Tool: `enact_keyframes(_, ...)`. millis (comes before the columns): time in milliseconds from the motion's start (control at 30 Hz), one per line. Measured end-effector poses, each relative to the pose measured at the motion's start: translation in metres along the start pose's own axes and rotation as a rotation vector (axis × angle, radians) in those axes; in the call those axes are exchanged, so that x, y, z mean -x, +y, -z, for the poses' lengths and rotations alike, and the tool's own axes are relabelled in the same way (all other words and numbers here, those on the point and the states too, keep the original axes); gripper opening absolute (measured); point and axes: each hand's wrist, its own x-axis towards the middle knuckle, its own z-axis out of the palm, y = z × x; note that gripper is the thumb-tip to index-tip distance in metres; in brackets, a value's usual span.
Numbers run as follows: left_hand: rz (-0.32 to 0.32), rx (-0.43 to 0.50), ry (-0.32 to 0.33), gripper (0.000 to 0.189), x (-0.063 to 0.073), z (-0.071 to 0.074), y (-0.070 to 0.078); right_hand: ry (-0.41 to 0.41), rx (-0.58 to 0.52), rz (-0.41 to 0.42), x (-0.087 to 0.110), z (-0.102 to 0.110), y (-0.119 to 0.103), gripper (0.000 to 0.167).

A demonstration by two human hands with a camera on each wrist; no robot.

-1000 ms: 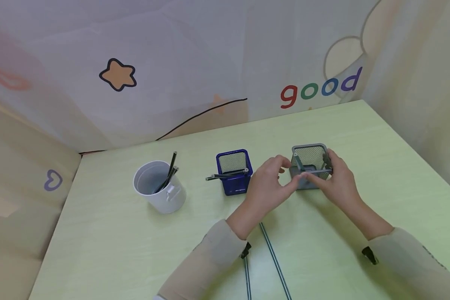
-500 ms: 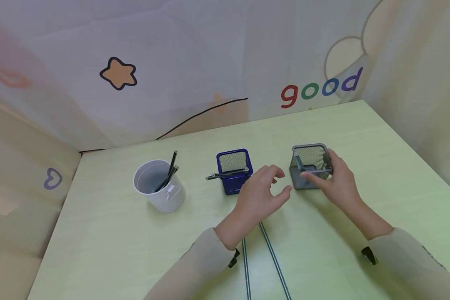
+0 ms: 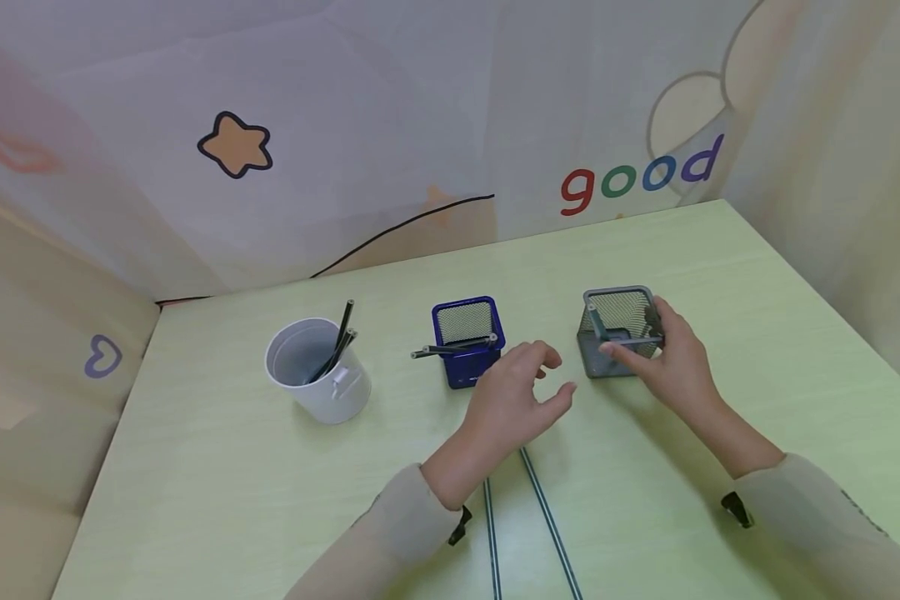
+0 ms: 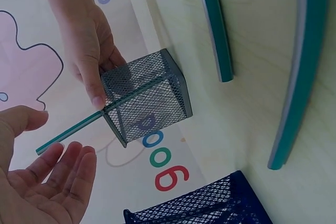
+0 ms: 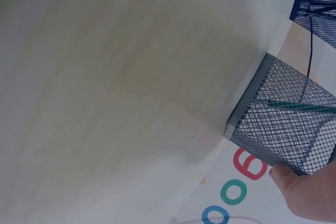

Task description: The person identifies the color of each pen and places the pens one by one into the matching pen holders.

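Pale green table [image 3: 217,467], boxed in by printed cloth walls: an orange star, a purple heart, the word "good" in coloured letters.

Three holders in a row across the table. On the left a white cup [image 3: 317,372] with dark pencils leaning in it. In the middle a blue mesh holder [image 3: 467,341], one pencil lying across its rim and sticking out to the left. On the right a grey mesh holder [image 3: 618,331], upright on the table, with a green pencil [image 4: 73,128] lying slantwise across its open top (the left wrist view shows the free end poking out past a corner).

Right hand [image 3: 671,362] grips the grey mesh holder from its right side: thumb pressed on the front rim, over the pencil, the other fingers curled round the far side. It sits as it did half a second ago.

Left hand [image 3: 510,400] holds nothing. Fingers loosely spread, slightly bent, palm turned toward the grey holder. A second ago it was up against the holder's front left corner; half a second ago it had drawn clear; now it is a little farther back and left, in front of the blue holder and well apart from the grey one.

Two green pencils [image 3: 547,517] lie flat on the table near the person, running below the left wrist. They have not shifted. Beige sleeves on both arms.
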Motion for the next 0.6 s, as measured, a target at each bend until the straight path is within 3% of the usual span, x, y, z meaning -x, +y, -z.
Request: enact_keyframes(600, 0.060, -0.026, -0.035, 0.023, 0.013, -0.002, -0.009, -0.011, 0.011, -0.006, 0.000, 0.001, 0.000, 0.085)
